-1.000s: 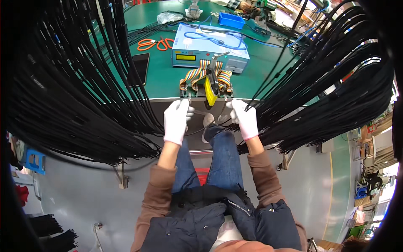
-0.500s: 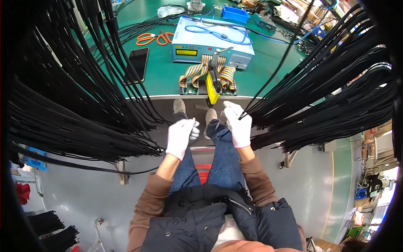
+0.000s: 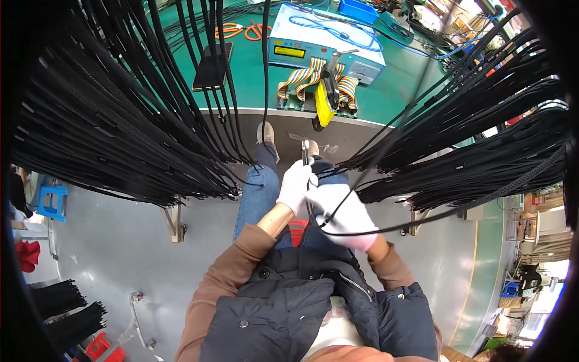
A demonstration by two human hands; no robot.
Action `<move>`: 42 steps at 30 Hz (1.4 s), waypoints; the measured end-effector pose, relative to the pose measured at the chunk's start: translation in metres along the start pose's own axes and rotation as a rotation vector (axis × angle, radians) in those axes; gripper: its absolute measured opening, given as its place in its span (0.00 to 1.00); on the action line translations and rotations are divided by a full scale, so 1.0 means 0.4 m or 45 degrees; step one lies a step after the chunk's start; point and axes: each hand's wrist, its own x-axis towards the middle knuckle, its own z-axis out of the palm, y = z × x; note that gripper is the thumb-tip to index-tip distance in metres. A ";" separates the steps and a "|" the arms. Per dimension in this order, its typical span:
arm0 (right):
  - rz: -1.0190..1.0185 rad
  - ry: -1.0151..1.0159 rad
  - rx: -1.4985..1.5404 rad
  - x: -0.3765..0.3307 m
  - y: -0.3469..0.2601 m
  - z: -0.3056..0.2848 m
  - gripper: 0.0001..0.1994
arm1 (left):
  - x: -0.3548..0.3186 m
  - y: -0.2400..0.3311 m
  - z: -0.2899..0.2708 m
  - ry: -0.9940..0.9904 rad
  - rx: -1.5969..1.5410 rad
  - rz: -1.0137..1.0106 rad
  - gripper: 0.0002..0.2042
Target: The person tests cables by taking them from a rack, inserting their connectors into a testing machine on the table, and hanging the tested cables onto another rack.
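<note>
My left hand (image 3: 295, 188), in a white glove, is closed round a thin black cable, whose dark end piece with light tips (image 3: 306, 154) sticks up past the fingers. Right beside it is my right hand (image 3: 347, 216), also gloved in white and closed on a black cable (image 3: 395, 229) that runs off to the right. The right fingertips are partly hidden by the cable and blurred. Beyond the hands, a black clamp with a yellow part (image 3: 326, 104) hangs over the bench edge among rainbow ribbon cables (image 3: 301, 79).
Thick bundles of black cables hang at left (image 3: 108, 127) and right (image 3: 476, 151). On the green bench (image 3: 253, 87) are a light blue tester box (image 3: 325, 51), a phone (image 3: 212, 66), orange-handled cutters (image 3: 256, 31) and a blue tray (image 3: 358, 10). A blue stool (image 3: 53, 201) stands far left.
Both hands have come together in front of me. A cable end now stands up from my left hand, and a cable now loops across my right. The view has shifted slightly.
</note>
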 end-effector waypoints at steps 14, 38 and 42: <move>0.800 0.423 2.168 0.077 0.235 0.154 0.13 | -0.113 0.111 0.114 -0.041 0.423 0.593 0.33; 0.723 0.518 2.612 0.096 0.253 0.096 0.11 | -0.026 0.275 0.161 0.324 0.340 0.443 0.09; 0.766 0.539 2.537 0.094 0.249 0.095 0.11 | -0.015 0.271 0.151 0.153 0.081 0.392 0.13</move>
